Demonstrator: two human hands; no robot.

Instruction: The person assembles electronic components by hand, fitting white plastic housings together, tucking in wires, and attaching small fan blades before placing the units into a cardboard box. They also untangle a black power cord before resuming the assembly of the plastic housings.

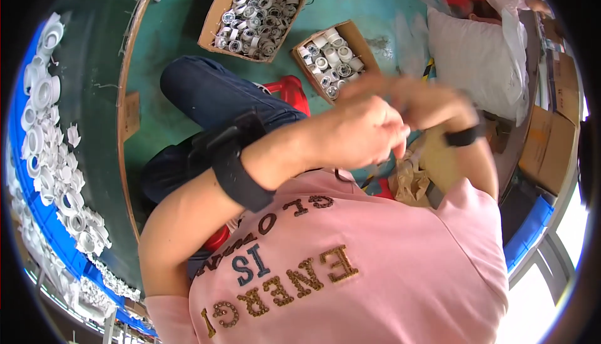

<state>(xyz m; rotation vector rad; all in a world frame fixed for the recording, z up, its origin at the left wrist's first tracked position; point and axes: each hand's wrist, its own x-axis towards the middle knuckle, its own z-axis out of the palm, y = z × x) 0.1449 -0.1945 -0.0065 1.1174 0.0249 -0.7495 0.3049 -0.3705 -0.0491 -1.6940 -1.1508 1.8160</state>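
My left hand (360,132) is raised in front of my chest, its fingers curled closed. Whatever sits in them, if anything, is hidden or too small to name. Close against it on the far right side is my right hand (429,104), smeared by motion, so its fingers cannot be read. Beyond both hands stands a small cardboard box (367,48) of white ring-shaped plastic parts (332,57); the hands partly overlap its near side in the picture.
A larger open carton (216,12) of similar white parts stands on the green floor farther left. White plastic pieces (47,93) lie heaped along the dark table (94,125) at left. A white sack (466,56), a brown paper bag (411,178) and cartons (551,147) are at right.
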